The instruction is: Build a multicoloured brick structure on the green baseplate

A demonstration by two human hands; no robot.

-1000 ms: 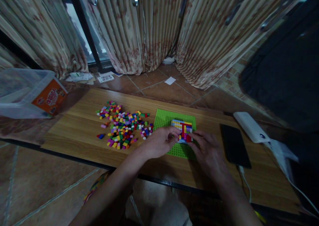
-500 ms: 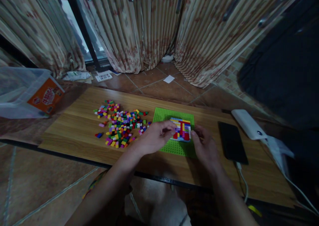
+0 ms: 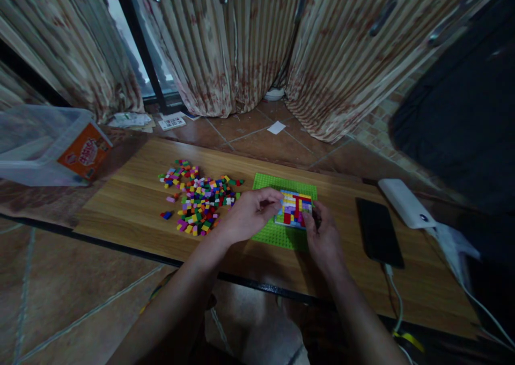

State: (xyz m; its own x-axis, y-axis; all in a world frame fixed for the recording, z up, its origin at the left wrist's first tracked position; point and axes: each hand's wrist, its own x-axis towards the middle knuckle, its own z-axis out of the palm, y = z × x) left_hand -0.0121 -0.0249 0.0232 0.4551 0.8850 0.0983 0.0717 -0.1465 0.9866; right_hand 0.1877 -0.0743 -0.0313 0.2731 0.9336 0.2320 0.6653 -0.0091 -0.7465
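Note:
A flat panel of small toy bricks [image 3: 293, 204], in red, yellow, white, purple and blue, lies on a green studded baseplate [image 3: 277, 237]. At the panel's left side is my left hand [image 3: 251, 213], thumb and forefinger drawn together in a pinch; whatever they hold is too small to make out. My right hand [image 3: 325, 233] closes on the panel's right edge, its thumb over the bricks and its fingers partly hidden beyond the edge. Left of the baseplate spreads a pile of loose coloured bricks [image 3: 201, 196].
A black phone [image 3: 378, 231] with a cable and a white power bank [image 3: 406, 203] lie at the right of the wooden table [image 3: 124, 204]. Beyond its left end stands a clear plastic bin [image 3: 44, 147] with an orange label. Curtains [image 3: 257, 43] hang behind.
My left hand has drawn back from over the panel to its left edge. My right hand has come in onto the panel's right edge. The view has shifted slightly.

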